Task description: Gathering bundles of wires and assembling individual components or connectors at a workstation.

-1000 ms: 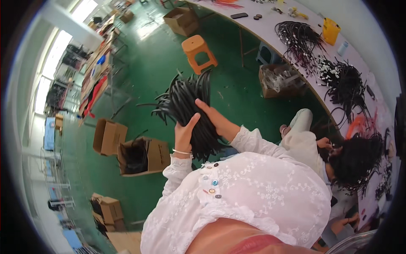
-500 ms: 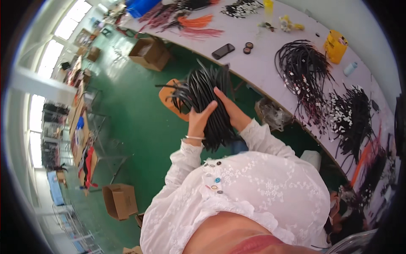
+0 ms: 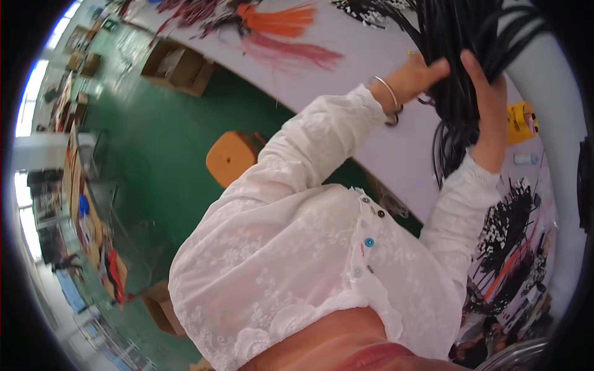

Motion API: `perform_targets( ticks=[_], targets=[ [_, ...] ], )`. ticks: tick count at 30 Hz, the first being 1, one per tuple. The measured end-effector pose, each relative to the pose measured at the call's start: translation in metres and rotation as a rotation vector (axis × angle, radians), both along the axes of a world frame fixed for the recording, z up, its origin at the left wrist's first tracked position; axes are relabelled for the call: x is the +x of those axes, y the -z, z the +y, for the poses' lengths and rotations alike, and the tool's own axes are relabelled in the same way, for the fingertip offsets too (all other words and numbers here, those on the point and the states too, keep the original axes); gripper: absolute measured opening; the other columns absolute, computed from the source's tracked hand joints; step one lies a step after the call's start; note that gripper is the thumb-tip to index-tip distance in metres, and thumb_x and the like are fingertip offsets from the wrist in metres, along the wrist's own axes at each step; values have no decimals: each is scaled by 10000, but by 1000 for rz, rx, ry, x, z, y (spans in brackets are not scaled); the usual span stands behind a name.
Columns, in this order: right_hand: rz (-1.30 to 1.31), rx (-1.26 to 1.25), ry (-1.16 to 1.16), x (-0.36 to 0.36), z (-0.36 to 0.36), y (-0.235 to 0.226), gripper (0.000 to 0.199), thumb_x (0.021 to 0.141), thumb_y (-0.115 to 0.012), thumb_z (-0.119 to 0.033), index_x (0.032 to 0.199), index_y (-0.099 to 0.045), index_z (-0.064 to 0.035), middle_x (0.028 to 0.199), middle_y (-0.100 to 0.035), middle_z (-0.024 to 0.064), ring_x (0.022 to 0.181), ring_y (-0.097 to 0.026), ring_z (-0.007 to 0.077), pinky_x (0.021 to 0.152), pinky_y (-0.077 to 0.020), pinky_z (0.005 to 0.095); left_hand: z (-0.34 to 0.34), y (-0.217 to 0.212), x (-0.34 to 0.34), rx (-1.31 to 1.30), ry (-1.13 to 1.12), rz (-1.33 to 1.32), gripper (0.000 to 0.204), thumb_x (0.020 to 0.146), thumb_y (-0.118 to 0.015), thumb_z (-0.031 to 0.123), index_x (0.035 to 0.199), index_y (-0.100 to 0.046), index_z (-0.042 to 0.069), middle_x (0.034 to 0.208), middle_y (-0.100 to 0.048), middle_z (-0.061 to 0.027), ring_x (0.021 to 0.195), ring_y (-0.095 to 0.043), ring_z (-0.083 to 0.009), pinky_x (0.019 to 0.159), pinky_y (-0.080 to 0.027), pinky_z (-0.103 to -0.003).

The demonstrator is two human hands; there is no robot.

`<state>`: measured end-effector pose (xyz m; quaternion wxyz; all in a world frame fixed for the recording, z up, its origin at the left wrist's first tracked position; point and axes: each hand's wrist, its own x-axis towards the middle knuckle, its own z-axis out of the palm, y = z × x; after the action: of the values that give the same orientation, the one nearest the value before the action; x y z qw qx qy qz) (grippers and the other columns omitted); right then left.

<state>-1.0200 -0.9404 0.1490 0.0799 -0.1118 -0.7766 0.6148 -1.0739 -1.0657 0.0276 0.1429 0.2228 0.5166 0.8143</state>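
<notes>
Swung from above the floor (image 3: 179, 136), the black cable bundle (image 3: 455, 93) is over the table (image 3: 396, 154), gripped by the fingers (image 3: 471, 67) of left hand (image 3: 411, 77) and right hand (image 3: 492, 102). Uneven pressure could let splayed strands (image 3: 518, 51) slip.

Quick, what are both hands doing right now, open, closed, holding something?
Left hand: holding a thick bundle of long, black, cable-like strands, thumb across it.
Right hand: holding the same bundle from its right side.
</notes>
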Motion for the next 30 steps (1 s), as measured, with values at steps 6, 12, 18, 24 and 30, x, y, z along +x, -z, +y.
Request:
perform_targets(
  ticks=[6,12,18,24,30],
  targets=[
    [-262,780,-106,-101,40,273,551,832,-826,-369,1222,-677,-9,1133,-738,142,1041,-700,246,923,-521,356,16,298,-93,-13,430,-186,683,977,-678,431,1447,-461,-13,1361,-593,-115,1270,-536,-213,1070,-444,-374],
    [-76,1069,-4,-156,-7,453,624,871,-763,-405,1377,-595,-81,1409,-584,176,1300,-539,357,1135,-388,445,-136,398,-103,-586,170,-138,373,978,-657,178,1308,-594,17,1150,-714,-146,951,-704,-241,844,-543,-339],
    [-40,861,91,-151,-17,450,478,896,-761,-224,1342,-636,-104,1423,-586,127,1307,-540,320,1109,-400,412,-291,384,-182,-1146,-192,555,320,851,-733,87,1166,-678,101,1042,-680,-121,954,-628,-335,853,-494,-451],
    [-29,903,153,-87,-28,427,401,948,-710,-149,1315,-634,-6,1345,-650,133,1236,-610,282,1064,-437,369,-443,428,-246,-1442,-346,794,670,985,-613,305,1541,-366,23,1591,-328,-245,1458,-317,-426,1176,-247,-513],
    [143,778,385,-10,-87,459,331,993,-634,-115,1279,-622,52,1230,-689,178,1183,-636,294,999,-486,396,-454,468,-247,-1356,-401,1000,648,1040,-487,363,1562,-320,17,1626,-247,-253,1508,-208,-449,1206,-190,-537]
  ],
)
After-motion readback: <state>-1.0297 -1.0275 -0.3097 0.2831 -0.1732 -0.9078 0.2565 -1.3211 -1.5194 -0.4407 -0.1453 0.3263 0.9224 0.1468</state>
